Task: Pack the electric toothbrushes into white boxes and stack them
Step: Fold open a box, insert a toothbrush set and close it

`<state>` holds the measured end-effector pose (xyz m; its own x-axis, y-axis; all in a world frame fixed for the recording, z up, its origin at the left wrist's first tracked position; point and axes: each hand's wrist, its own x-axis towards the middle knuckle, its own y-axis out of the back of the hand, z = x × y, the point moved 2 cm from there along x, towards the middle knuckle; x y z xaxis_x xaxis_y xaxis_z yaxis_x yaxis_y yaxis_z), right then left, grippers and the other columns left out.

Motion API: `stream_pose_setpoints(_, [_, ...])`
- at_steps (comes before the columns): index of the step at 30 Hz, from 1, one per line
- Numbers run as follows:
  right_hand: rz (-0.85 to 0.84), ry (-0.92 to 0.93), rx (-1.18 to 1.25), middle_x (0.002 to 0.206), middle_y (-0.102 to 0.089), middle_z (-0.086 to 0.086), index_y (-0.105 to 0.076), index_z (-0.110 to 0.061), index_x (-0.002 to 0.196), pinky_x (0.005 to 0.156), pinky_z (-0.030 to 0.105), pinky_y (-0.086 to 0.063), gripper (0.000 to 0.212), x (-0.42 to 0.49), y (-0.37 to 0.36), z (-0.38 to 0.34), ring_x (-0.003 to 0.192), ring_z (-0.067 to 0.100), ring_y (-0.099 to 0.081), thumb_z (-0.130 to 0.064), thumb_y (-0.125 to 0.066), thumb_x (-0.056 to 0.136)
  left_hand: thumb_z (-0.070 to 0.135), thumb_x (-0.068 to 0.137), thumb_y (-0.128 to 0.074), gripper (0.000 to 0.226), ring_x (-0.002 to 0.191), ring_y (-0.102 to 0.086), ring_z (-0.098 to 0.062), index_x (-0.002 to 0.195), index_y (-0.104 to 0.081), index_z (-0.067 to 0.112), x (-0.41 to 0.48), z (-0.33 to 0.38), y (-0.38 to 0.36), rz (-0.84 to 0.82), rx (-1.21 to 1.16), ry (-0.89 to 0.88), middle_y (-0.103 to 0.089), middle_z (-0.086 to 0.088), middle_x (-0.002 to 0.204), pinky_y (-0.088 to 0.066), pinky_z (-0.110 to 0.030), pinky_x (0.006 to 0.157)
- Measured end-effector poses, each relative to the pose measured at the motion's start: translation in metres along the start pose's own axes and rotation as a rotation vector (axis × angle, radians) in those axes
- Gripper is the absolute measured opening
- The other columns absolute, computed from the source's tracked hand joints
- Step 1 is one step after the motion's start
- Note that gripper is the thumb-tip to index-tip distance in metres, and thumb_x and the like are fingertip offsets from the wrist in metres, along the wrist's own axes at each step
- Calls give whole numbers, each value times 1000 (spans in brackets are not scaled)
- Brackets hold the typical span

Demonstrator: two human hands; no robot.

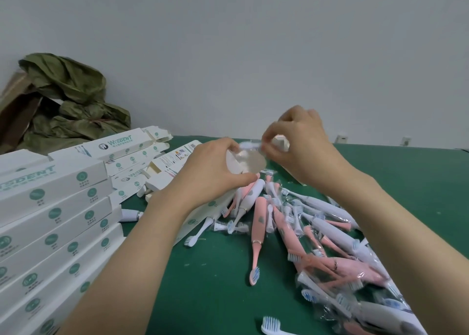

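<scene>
My left hand (213, 172) grips the open end of a white box (245, 163) held above the table, its flap turned up toward me. My right hand (299, 144) pinches a small brush head in a clear wrapper (250, 144) right at the box's mouth. Below and to the right lies a heap of pink and white electric toothbrushes (312, 233) with wrapped spare heads. One pink toothbrush (257, 238) lies apart at the heap's left edge. A tall stack of closed white boxes (55, 223) stands at the left.
More white boxes (132, 157), some with open flaps, lie behind the stack on the green table (210, 284). A crumpled green bag on a brown carton (63, 101) sits at the far left against the wall. A loose brush head (271, 325) lies near the front edge.
</scene>
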<state>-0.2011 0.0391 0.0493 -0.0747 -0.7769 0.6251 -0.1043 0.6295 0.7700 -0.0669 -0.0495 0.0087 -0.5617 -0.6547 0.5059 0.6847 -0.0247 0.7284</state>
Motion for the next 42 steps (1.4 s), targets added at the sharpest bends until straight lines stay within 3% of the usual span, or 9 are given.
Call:
stream_pose_setpoints(4, [-13, -299, 705, 62, -50, -8, -66, -10, 84, 45, 7, -31, 18, 1, -7, -10, 47, -1, -42, -23, -57, 92, 51, 64, -74, 49, 76, -44, 10, 104, -52, 33, 2, 0, 6, 50, -52, 31, -47, 22, 86, -37, -2, 58])
stream_pose_setpoints(8, [-45, -593, 1543, 68, -55, -1, -63, -10, 83, 55, 14, -45, 19, 0, -20, -27, 60, 7, -53, -18, -52, 97, 48, 64, -73, 54, 80, -49, 0, 110, -58, 26, 2, -2, 5, 67, -42, 29, -58, 14, 99, -36, -4, 59])
stream_pose_setpoints(13, [81, -643, 1295, 72, -66, -10, -61, -15, 84, 62, 13, -46, 21, 2, -24, -31, 61, 1, -57, -23, -48, 99, 48, 66, -75, 61, 93, -44, -3, 120, -58, 26, 3, -4, 4, 65, -41, 26, -59, 12, 118, -30, -4, 63])
stream_pose_setpoints(18, [66, -446, 1292, 66, -64, -20, -69, -21, 81, 53, 7, -39, 13, -3, -6, -41, 53, -9, -53, -19, -61, 91, 48, 65, -75, 47, 68, -49, 4, 103, -54, 30, 6, -2, 6, 29, -76, 103, -52, 17, 81, -37, -3, 50])
stream_pose_setpoints(23, [1, -559, 1200, 63, -57, -3, -61, -15, 79, 56, 21, -41, 19, 0, -27, -42, 54, 9, -52, -19, -52, 96, 50, 61, -72, 36, 68, -51, 2, 86, -52, 32, 3, 2, 7, 63, -89, 90, -56, 15, 75, -34, -3, 54])
stream_pose_setpoints(26, [64, -651, 1194, 53, -49, -3, -52, -12, 70, 52, 21, -43, 25, 4, -34, -29, 48, 10, -46, -15, -49, 95, 48, 64, -76, 46, 75, -48, 1, 102, -58, 30, 0, 4, 8, 81, -73, 51, -50, 23, 82, -31, 3, 65])
stream_pose_setpoints(36, [135, -523, 964, 66, -69, -4, -66, -17, 66, 73, 31, -51, 16, 3, -38, -16, 75, 12, -68, -17, -65, 82, 45, 64, -79, 59, 91, -49, -3, 117, -60, 26, 1, 5, 9, 118, -105, 35, -56, 17, 100, -32, 3, 67])
stream_pose_setpoints(39, [142, -459, 951, 70, -71, 3, -66, -17, 64, 73, 39, -54, 18, 3, -36, -21, 81, 25, -68, -19, -66, 82, 45, 61, -77, 58, 89, -52, 0, 113, -62, 27, 1, 8, 13, 172, -135, 40, -59, 19, 100, -32, 5, 69])
stream_pose_setpoints(42, [57, -380, 792, 67, -69, -1, -66, -19, 71, 51, 19, -47, 13, 5, -35, -24, 60, 10, -63, -25, -65, 83, 40, 58, -74, 50, 75, -52, 12, 105, -65, 25, 1, 10, 15, 147, -140, 33, -57, 22, 83, -34, 1, 62])
